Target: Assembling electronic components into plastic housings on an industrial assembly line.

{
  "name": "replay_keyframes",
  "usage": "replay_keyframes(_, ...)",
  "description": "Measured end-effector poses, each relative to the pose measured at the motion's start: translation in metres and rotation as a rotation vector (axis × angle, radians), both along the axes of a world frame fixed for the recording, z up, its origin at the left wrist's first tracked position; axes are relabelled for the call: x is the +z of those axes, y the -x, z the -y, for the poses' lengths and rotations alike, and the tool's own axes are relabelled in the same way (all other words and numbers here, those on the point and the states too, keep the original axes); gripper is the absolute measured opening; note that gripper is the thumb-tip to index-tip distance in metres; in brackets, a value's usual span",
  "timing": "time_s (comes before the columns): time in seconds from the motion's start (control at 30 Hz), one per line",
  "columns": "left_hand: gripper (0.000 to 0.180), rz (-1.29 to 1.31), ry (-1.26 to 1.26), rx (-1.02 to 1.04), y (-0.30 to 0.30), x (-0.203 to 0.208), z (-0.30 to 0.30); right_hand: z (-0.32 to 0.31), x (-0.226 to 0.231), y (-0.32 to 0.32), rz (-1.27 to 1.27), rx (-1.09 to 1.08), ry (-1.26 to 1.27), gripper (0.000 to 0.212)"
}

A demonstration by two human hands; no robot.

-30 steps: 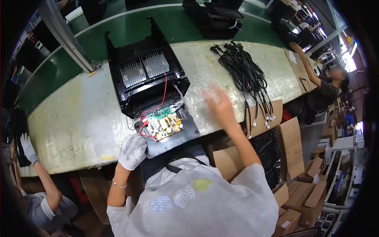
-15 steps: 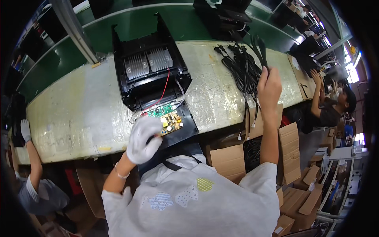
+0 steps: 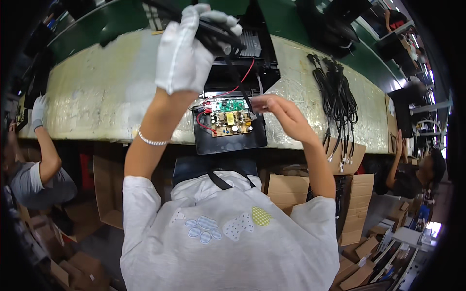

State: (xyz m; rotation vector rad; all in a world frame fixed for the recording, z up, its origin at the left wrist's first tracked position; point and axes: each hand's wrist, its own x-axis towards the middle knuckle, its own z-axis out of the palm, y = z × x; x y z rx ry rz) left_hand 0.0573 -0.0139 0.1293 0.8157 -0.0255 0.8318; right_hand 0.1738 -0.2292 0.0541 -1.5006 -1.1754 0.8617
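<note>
My gloved left hand (image 3: 182,60) is raised over the black housing (image 3: 270,65), its fingers closed around a coiled black power cord (image 3: 218,36). One length of the cord hangs down to a pale connector (image 3: 252,116) beside the circuit boards. At that cord end, my bare right hand (image 3: 287,116) has its fingertips drawn together on the cord. A green circuit board (image 3: 228,105) and a tan one (image 3: 232,127) with red wires lie on a black panel (image 3: 228,145) at the table's near edge. The raised hand and cord hide much of the housing and its metal heat sink (image 3: 251,44).
More black cords (image 3: 337,92) lie bundled on the wrapped table (image 3: 111,87) to the right, ends hanging over the edge. Open cardboard boxes (image 3: 287,190) stand below. A green conveyor (image 3: 121,19) runs behind. Co-workers sit on both sides.
My right hand has come from the cord pile to the circuit boards. My left hand has risen from the boards and now holds the cord. The view has shifted.
</note>
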Motion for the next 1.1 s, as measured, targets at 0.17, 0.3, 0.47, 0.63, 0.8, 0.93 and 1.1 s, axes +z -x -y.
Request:
replay_keyframes(0.17, 0.021, 0.088, 0.084, -0.085, -0.009, 0.007, -0.021, -0.005, -0.029, 0.011, -0.113, -0.011, 0.042, 0.031)
replay_keyframes(0.3, 0.020, 0.090, 0.057, -0.099, -0.016, 0.011, -0.020, -0.008, -0.030, 0.013, 0.051, -0.091, 0.050, 0.020)
replay_keyframes(0.47, 0.018, 0.295, -0.140, -0.155, -0.027, 0.018, -0.003, -0.015, -0.028, 0.013, 0.326, -0.302, 0.130, 0.015)
replay_keyframes(0.63, 0.022, -0.093, -0.111, -0.095, -0.020, 0.026, 0.015, -0.022, -0.055, 0.008, 0.033, -0.312, 0.069, 0.011)
replay_keyframes(0.8, 0.022, -0.059, -0.085, -0.083, -0.020, 0.021, 0.016, -0.026, -0.062, 0.013, 0.089, -0.381, 0.026, 0.012)
replay_keyframes(0.93, 0.024, -0.065, -0.260, -0.059, -0.016, 0.019, 0.013, -0.024, -0.065, 0.014, 0.119, -0.398, 0.039, 0.011)
replay_keyframes(1.1, 0.026, -0.062, -0.228, -0.120, -0.020, 0.012, 0.012, -0.019, -0.060, 0.013, 0.360, -0.379, -0.007, 0.011)
